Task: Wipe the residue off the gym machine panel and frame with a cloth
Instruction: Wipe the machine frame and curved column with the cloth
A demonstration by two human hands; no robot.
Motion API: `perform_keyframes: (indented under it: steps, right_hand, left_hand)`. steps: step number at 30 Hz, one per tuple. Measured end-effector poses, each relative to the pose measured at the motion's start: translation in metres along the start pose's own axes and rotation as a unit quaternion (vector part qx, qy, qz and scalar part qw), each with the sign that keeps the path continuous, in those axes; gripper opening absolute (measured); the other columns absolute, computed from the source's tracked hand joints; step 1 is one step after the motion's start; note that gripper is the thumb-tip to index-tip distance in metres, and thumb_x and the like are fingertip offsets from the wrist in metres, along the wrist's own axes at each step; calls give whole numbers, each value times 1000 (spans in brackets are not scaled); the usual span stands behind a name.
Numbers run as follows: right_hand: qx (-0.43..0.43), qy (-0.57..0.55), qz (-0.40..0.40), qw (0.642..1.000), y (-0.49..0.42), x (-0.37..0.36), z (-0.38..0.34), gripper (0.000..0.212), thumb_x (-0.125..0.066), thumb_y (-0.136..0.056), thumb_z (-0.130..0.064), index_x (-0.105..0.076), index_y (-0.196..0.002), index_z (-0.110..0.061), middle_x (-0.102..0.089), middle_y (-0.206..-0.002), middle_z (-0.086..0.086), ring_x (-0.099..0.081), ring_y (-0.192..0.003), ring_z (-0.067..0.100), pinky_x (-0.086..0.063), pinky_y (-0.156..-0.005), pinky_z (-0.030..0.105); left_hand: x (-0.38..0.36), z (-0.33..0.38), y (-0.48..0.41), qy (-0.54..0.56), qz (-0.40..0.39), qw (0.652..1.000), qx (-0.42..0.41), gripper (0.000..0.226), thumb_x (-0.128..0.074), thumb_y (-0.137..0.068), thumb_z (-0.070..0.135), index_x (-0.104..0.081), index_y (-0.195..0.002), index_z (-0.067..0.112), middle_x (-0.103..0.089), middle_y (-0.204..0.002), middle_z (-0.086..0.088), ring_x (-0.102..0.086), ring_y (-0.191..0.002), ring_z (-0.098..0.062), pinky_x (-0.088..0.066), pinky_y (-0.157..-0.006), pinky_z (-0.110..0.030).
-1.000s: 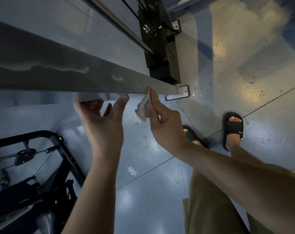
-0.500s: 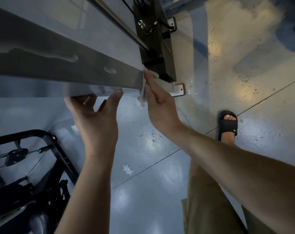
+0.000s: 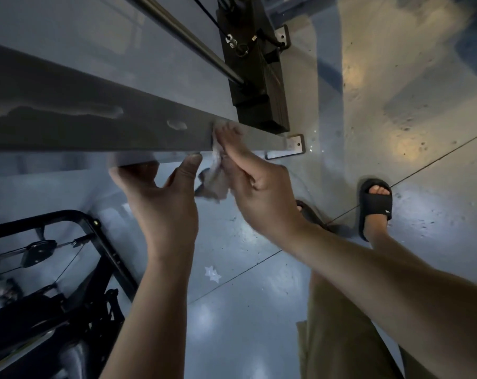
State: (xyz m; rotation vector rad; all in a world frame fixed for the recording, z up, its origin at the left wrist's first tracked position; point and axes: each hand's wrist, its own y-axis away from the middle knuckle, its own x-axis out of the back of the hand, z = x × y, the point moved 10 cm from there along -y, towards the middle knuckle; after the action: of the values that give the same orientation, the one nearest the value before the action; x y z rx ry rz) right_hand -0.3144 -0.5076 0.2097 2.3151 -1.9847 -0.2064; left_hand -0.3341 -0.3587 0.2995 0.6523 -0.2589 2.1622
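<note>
A grey frame beam (image 3: 95, 127) of the gym machine runs across the upper left, with pale residue streaks (image 3: 68, 110) and a small spot (image 3: 177, 124) on its face. My right hand (image 3: 259, 187) presses a crumpled light cloth (image 3: 214, 179) against the beam's face with straight fingers, just right of the spot; the cloth's loose end hangs below the beam. My left hand (image 3: 161, 198) holds the beam's lower edge, thumb tip on the underside, its other fingers hidden behind the beam. A grey panel (image 3: 95, 36) lies above the beam.
A black weight stack (image 3: 259, 77) with a steel guide rod (image 3: 177, 31) stands behind the beam's right end. A bolted foot plate (image 3: 294, 144) sits on the glossy floor. Black machine parts with pulleys (image 3: 40, 269) fill the lower left. My sandalled foot (image 3: 375, 203) is at right.
My right hand slid the cloth up and back along the beam's face near the small spot, and more of the cloth now hangs below. My left hand kept its hold on the lower edge.
</note>
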Motion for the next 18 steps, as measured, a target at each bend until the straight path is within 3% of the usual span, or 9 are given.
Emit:
perform_keyframes:
  steps: [2, 5, 7, 9, 11, 13, 16, 18]
  right_hand:
    - [-29, -10, 3, 1000, -15, 4, 15, 41, -51, -108, -14, -51, -149, -15, -58, -146, 0, -60, -125, 1, -50, -105, 25]
    - [-43, 11, 53, 998, -18, 10, 6, 38, -51, -106, -12, -58, -144, -14, -68, -132, -3, -58, -100, -20, -51, -90, 11]
    - [16, 13, 54, 998, -6, 8, -23, 37, -55, -104, -7, -59, -140, -8, -69, -127, 2, -65, -99, -12, -51, -87, 9]
    - [79, 41, 32, 996, -7, 8, -29, 37, -57, -104, -6, -58, -140, -3, -65, -136, 10, -66, -122, 12, -53, -102, 25]
    - [13, 52, 26, 998, -25, 12, -1, 37, -54, -106, -14, -59, -142, -9, -72, -126, 8, -70, -112, 14, -57, -98, 34]
    - [-64, 62, 27, 996, -36, 13, 25, 37, -49, -107, -18, -60, -142, -11, -74, -118, 2, -70, -102, 7, -57, -94, 34]
    - [-102, 42, -25, 994, -35, 6, 34, 38, -46, -108, -21, -56, -145, -15, -72, -115, -1, -67, -102, 6, -54, -93, 24]
    - [-104, 13, -82, 991, -28, -2, 34, 42, -49, -107, -24, -49, -149, -17, -70, -120, 2, -65, -109, 11, -53, -97, 29]
  left_hand:
    - [1, 1, -1, 6, -6, 1000, 1, 71, -81, -82, -1, -37, -135, 17, -56, -138, -7, -57, -127, -15, -49, -93, -13]
    - [0, 3, 0, 25, -8, 1000, 11, 70, -79, -83, -4, -37, -133, 21, -55, -138, -5, -57, -127, -13, -50, -92, -13]
    - [-1, 4, -1, 24, -8, 1000, 1, 69, -79, -83, -4, -38, -130, 26, -56, -137, -4, -57, -128, -14, -49, -95, -15]
    - [-2, 3, -2, 15, -18, 1000, -2, 69, -79, -83, -2, -39, -128, 30, -57, -137, -3, -57, -128, -15, -49, -98, -18]
    - [-1, 3, -2, 24, -29, 999, 16, 70, -80, -84, -1, -39, -132, 28, -56, -138, -3, -57, -129, -14, -50, -95, -17]
    - [0, 4, 0, 25, -36, 999, 29, 72, -80, -85, 0, -37, -137, 24, -56, -140, -3, -56, -131, -14, -52, -92, -14]
    - [1, 2, -3, 26, -35, 999, 31, 75, -81, -84, 1, -36, -142, 18, -55, -140, -3, -56, -131, -15, -52, -88, -12]
    - [2, 0, -4, 22, -32, 999, 32, 77, -82, -83, 3, -35, -143, 16, -54, -141, -5, -55, -131, -17, -53, -87, -12]
